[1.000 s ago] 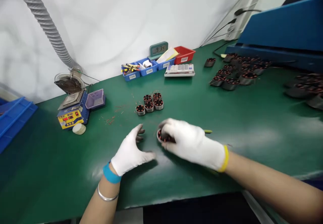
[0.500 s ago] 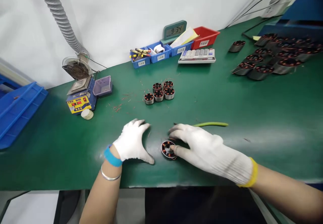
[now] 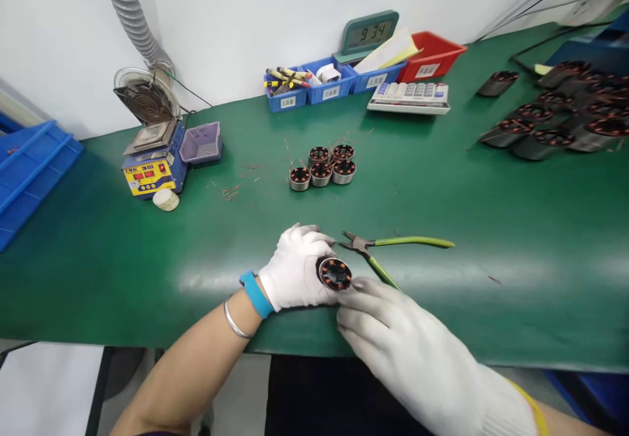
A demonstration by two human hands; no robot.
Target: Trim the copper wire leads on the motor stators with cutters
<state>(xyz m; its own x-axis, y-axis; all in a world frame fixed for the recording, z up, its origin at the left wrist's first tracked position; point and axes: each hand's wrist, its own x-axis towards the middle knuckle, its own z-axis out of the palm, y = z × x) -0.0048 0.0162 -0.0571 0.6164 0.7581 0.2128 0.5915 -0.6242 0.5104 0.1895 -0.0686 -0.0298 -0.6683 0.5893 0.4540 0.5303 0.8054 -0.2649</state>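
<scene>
A motor stator [image 3: 335,274], a round metal ring with copper windings inside, sits in the grip of my gloved left hand [image 3: 299,267]. Its open face is turned up toward me. My right hand [image 3: 393,331], also in a white glove, reaches the stator's lower right rim with bent fingers held together. The thumb is hidden, and whatever those fingertips pinch is too small to make out. Just beyond both hands lie cutting pliers [image 3: 362,244] with green handles, their jaws pointing left. Several more stators [image 3: 321,173] with loose wire ends stand in a cluster further back.
Copper wire scraps [image 3: 230,192] lie left of the cluster. A blue heating unit [image 3: 150,175] and a purple tray [image 3: 201,143] stand at the left. Along the wall are blue bins [image 3: 330,90], a red bin [image 3: 432,59], a clock [image 3: 369,31] and a calculator [image 3: 409,98]. More stators [image 3: 543,142] crowd the right.
My left hand has moved right and closed around the stator, which is now off the table. My right hand has shifted toward me, uncovering the pliers. The camera view has shifted slightly.
</scene>
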